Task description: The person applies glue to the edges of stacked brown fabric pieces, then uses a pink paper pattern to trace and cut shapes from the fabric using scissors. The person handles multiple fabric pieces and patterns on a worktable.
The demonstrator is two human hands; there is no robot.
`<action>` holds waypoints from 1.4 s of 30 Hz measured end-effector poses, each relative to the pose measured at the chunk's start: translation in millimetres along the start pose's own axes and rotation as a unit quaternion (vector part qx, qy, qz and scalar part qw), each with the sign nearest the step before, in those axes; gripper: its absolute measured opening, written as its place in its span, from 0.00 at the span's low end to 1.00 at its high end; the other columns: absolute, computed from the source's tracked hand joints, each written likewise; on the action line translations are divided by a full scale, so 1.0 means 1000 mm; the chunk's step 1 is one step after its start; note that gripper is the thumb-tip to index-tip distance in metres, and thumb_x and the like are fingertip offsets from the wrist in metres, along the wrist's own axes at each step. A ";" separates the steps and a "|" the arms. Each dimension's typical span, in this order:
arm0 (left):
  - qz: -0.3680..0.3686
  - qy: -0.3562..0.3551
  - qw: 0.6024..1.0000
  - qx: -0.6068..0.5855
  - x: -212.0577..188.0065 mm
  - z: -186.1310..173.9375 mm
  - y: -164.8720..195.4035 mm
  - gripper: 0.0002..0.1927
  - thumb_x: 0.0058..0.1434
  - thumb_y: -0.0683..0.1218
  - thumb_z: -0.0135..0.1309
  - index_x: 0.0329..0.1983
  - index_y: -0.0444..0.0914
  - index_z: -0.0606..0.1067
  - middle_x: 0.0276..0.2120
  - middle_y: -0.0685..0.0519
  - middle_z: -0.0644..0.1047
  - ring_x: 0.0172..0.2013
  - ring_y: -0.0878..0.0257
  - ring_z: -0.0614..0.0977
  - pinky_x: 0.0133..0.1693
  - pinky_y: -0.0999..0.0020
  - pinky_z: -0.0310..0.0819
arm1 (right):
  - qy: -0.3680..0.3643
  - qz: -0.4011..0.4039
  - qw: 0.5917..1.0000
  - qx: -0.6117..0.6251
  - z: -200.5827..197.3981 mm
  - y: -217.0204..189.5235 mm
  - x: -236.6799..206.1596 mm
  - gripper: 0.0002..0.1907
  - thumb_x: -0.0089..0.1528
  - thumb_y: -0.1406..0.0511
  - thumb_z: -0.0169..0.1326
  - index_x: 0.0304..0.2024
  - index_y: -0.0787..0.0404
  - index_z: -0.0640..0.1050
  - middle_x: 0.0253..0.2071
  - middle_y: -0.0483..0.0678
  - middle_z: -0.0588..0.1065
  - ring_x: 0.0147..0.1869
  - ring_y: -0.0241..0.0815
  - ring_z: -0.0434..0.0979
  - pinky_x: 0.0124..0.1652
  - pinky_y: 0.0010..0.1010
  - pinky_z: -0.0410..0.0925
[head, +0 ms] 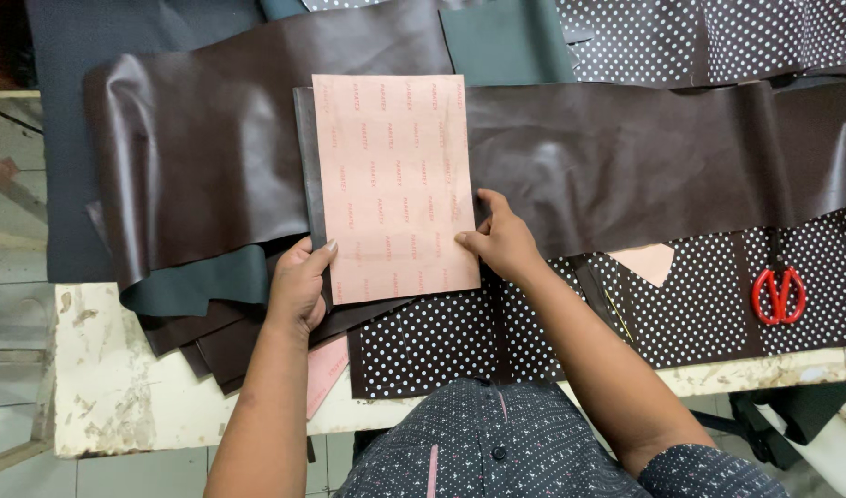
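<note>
pink printed sheet (395,184) | rectangular, flat, upright | lying on dark brown leather (617,161), table centre

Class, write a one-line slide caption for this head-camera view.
Left hand and right hand hold a pink sheet on brown leather.
</note>
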State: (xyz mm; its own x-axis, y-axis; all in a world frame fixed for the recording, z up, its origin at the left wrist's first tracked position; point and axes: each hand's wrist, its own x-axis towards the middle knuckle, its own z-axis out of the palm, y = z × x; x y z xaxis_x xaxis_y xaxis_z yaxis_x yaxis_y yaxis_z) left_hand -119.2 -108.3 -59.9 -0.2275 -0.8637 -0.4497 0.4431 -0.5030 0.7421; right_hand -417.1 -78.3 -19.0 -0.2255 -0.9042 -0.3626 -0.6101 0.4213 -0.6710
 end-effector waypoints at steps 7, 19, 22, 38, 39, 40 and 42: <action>0.024 0.037 0.996 0.077 -0.004 -0.004 -0.007 0.13 0.69 0.41 0.49 0.50 0.27 0.76 0.43 0.43 0.82 0.40 0.60 0.83 0.47 0.66 0.77 | -0.015 0.000 0.999 0.035 0.000 0.008 0.003 0.39 0.55 0.65 0.63 0.68 0.56 0.67 0.27 0.47 0.76 0.28 0.37 0.75 0.30 0.30 0.69; 0.007 0.033 0.998 0.045 -0.005 -0.014 -0.012 0.13 0.66 0.40 0.52 0.50 0.27 0.76 0.44 0.43 0.82 0.41 0.61 0.84 0.47 0.67 0.77 | -0.016 0.006 0.997 0.069 -0.002 0.003 -0.003 0.37 0.57 0.66 0.62 0.69 0.58 0.67 0.26 0.44 0.75 0.25 0.34 0.74 0.27 0.28 0.69; 0.004 0.029 0.999 0.042 -0.006 -0.011 -0.006 0.13 0.66 0.39 0.53 0.51 0.26 0.76 0.45 0.43 0.82 0.42 0.61 0.83 0.48 0.68 0.77 | -0.018 0.032 0.998 0.048 -0.001 0.001 -0.003 0.39 0.56 0.66 0.63 0.70 0.56 0.67 0.25 0.45 0.75 0.25 0.35 0.74 0.28 0.28 0.69; 0.088 0.089 0.979 0.163 -0.014 0.009 -0.014 0.16 0.59 0.34 0.57 0.51 0.26 0.75 0.42 0.42 0.83 0.38 0.61 0.84 0.41 0.69 0.80 | 0.039 0.015 0.992 0.117 -0.013 0.046 0.010 0.25 0.62 0.59 0.57 0.62 0.54 0.76 0.33 0.46 0.79 0.28 0.34 0.76 0.31 0.29 0.72; 0.082 0.090 0.980 0.158 -0.013 0.008 -0.015 0.16 0.58 0.34 0.57 0.51 0.26 0.75 0.42 0.42 0.83 0.38 0.61 0.84 0.41 0.69 0.80 | 0.035 0.010 0.991 0.127 -0.015 0.055 0.006 0.24 0.62 0.59 0.57 0.60 0.55 0.77 0.35 0.46 0.80 0.30 0.35 0.76 0.33 0.30 0.72; 0.077 0.091 0.981 0.153 -0.013 0.008 -0.016 0.16 0.58 0.34 0.57 0.51 0.26 0.75 0.42 0.43 0.83 0.37 0.61 0.84 0.41 0.69 0.80 | 0.031 0.003 0.990 0.138 -0.016 0.061 0.003 0.23 0.62 0.59 0.57 0.59 0.57 0.79 0.38 0.47 0.80 0.32 0.36 0.76 0.35 0.31 0.72; 0.070 0.089 0.983 0.144 -0.013 0.007 -0.016 0.16 0.58 0.34 0.56 0.51 0.27 0.75 0.42 0.43 0.83 0.38 0.61 0.84 0.42 0.69 0.80 | 0.027 -0.073 0.996 0.047 -0.013 0.070 -0.010 0.26 0.60 0.58 0.62 0.60 0.56 0.79 0.44 0.51 0.78 0.42 0.41 0.78 0.45 0.34 0.72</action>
State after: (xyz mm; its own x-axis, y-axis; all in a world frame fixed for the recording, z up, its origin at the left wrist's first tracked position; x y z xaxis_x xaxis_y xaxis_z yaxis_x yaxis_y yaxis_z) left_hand -129.8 -89.5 -62.4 -0.0147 -0.9186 -0.3948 0.1886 -0.3903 0.9011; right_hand -467.4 -41.0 -53.9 -0.1825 -0.9575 -0.2234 -0.5665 0.2881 -0.7720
